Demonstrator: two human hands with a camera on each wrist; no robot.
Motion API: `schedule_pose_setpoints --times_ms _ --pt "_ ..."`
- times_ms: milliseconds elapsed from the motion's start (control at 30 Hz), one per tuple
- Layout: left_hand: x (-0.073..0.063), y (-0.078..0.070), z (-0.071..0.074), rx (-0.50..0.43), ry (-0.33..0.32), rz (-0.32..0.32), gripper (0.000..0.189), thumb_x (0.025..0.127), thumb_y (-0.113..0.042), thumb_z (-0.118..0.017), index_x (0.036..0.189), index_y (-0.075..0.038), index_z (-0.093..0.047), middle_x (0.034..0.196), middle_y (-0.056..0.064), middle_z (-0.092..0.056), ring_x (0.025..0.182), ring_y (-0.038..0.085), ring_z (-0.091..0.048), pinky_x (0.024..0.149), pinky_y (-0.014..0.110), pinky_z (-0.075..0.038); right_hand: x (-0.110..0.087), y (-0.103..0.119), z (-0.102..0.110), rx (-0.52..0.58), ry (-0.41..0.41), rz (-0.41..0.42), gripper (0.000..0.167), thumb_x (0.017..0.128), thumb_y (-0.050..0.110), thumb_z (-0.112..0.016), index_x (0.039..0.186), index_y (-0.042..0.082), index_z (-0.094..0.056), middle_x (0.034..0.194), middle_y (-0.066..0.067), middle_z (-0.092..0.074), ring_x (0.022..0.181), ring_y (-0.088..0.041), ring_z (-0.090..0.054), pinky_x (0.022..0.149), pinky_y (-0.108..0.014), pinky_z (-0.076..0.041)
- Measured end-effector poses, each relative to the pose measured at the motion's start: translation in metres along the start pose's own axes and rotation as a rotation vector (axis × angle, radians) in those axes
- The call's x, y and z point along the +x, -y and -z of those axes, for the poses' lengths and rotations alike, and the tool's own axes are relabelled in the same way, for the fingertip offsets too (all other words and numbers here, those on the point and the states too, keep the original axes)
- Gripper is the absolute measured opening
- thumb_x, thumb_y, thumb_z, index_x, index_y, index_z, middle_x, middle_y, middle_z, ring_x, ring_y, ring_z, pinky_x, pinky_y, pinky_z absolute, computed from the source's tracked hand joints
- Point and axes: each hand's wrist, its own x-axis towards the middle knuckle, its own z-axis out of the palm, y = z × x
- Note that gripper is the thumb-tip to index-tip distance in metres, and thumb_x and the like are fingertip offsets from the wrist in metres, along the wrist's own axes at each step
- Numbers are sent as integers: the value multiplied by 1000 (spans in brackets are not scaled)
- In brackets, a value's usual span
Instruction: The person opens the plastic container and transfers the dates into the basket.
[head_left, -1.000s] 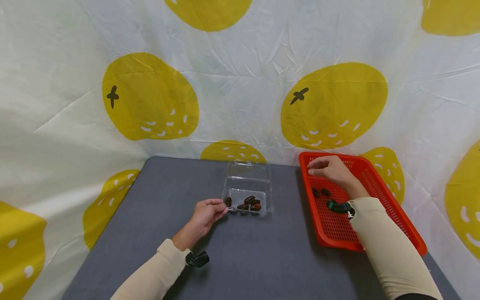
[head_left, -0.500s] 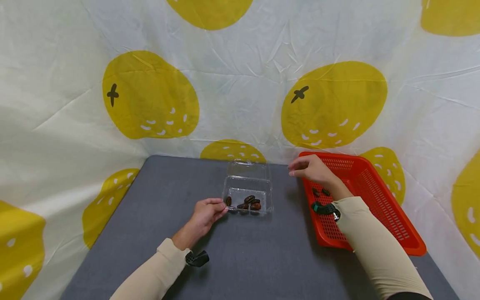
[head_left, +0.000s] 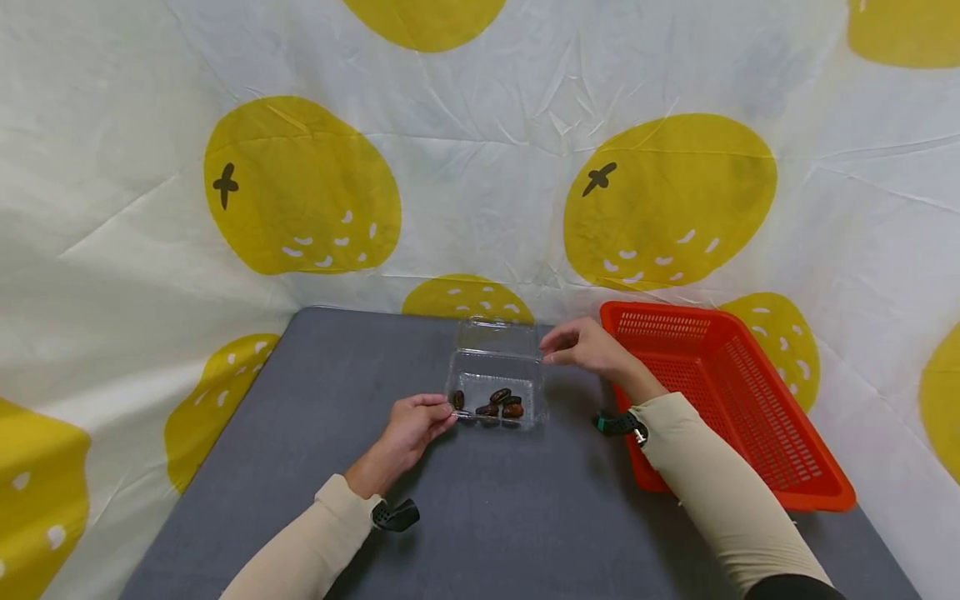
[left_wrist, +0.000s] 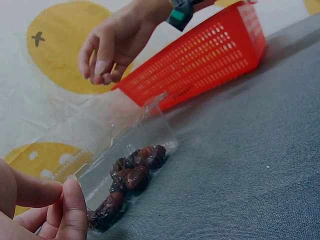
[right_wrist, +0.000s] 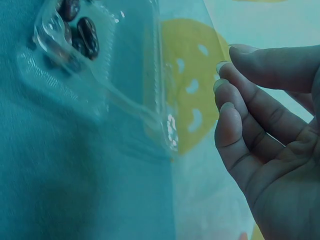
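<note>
Left fingertips: thumb and forefinger of the left hand (head_left: 408, 427) pinched together on the near left corner of the clear box (head_left: 480, 383), a light hold, seemingly there to stop thin plastic sliding.
Right fingertips: over to the right hand (head_left: 592, 346), fingers softly curved, thumb close by, no object visible between them; it hangs beside the lid (head_left: 497, 337), apart from it.
Dates: five dark, wrinkled dates (head_left: 513, 411) in view, all toward the box's front, one alone at left, four bunched to its right.
Lid's pose: folded back away from the person, presumably to leave the top free.
Red basket: the perforated basket (head_left: 757, 400) sits right of the box, likely for the right arm's reach; that forearm hides part of its inside.
Tabletop: matte grey table (head_left: 517, 517), box toward the back.
Backdrop: creased pale cloth (head_left: 480, 192), big yellow fruit prints all over.
</note>
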Motion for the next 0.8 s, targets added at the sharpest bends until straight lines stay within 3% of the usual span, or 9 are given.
schedule_pose_setpoints --times_ms 500,800 --pt "1 0 1 2 -5 24 32 96 9 -65 127 16 -59 94 11 -67 74 11 -70 72 23 -65 20 6 -46 26 125 -16 18 89 2 -79 106 0 -78 98 -16 -79 83 -13 -71 79 -27 -61" --pt "-1 -3 3 -4 -12 18 31 95 9 -66 124 15 -60 95 12 -68 74 12 -70 73 24 -66 34 3 -70 -34 204 -8 22 87 -5 -75 109 -8 -75 104 -26 -77 86 -14 -73 80 -31 -63"
